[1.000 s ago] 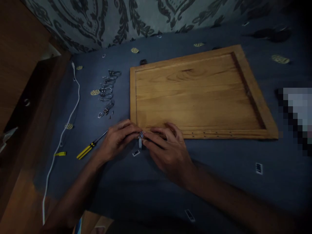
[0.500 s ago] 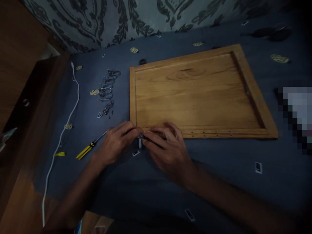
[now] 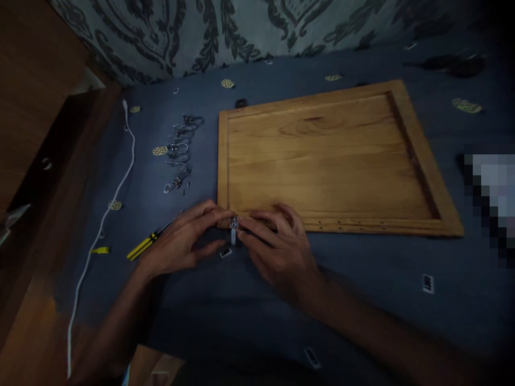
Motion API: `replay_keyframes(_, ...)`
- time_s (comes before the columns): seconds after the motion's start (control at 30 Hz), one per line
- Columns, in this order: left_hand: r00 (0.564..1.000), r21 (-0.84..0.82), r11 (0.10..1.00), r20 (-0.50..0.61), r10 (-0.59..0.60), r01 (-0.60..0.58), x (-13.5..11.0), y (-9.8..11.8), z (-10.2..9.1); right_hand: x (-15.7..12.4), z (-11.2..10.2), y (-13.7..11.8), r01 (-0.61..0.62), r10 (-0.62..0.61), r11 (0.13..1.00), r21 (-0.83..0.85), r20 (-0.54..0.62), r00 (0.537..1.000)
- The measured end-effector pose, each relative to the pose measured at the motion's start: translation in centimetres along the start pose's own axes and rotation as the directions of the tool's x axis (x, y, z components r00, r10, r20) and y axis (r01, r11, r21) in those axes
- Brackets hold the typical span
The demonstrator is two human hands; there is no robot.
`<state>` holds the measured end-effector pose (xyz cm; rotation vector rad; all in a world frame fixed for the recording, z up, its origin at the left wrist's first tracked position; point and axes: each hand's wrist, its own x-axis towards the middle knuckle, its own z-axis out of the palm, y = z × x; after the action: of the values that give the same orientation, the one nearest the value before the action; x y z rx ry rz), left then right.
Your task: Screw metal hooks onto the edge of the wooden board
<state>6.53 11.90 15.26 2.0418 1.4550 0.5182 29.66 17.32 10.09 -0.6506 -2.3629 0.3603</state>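
Note:
A wooden framed board (image 3: 322,161) lies on the dark blue cloth, a row of small holes along its near edge. At its near left corner sits a small metal hook (image 3: 234,228), its curved end jutting over the edge towards me. My right hand (image 3: 279,241) presses its thumb and index finger against the hook's right side, while its other fingers rest on the board. My left hand (image 3: 189,236) touches the hook's left side with its stretched fingertips, the thumb held apart. Beneath my left wrist lies a yellow and black screwdriver (image 3: 142,245), its shaft partly hidden.
Several more metal hooks (image 3: 181,145) lie in a column left of the board, with small screws (image 3: 185,188) below them. A white cable (image 3: 120,187) with a yellow tag (image 3: 100,250) runs down the left. Against the wall stands patterned fabric (image 3: 241,29).
My left thumb has moved away from the hook and the left hand has opened out. More of the hook shows now. The view has shifted slightly.

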Motion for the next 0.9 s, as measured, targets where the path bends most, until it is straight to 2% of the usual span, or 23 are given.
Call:
replay_keyframes(0.13, 1.0, 0.049, 0.999, 0.02, -0.018, 0.017, -0.3, 0.0, 0.4, -0.1, 0.1, 0.0, 0.007, -0.007, 1.0, -0.005, 0.009, 1.0)
replay_keyframes(0.4, 0.993, 0.073, 0.995, -0.098, -0.061, 0.068, -0.1, 0.0, 1.8, -0.2, 0.1, 0.0, -0.002, 0.002, 1.0, 0.016, 0.014, 1.0)
replay_keyframes(0.9, 0.992, 0.033, 0.998, -0.116, -0.052, 0.056, 0.3, -0.3, 1.8, -0.1, 0.3, 0.3, 0.033, -0.033, 0.999, 0.038, -0.001, 0.999)
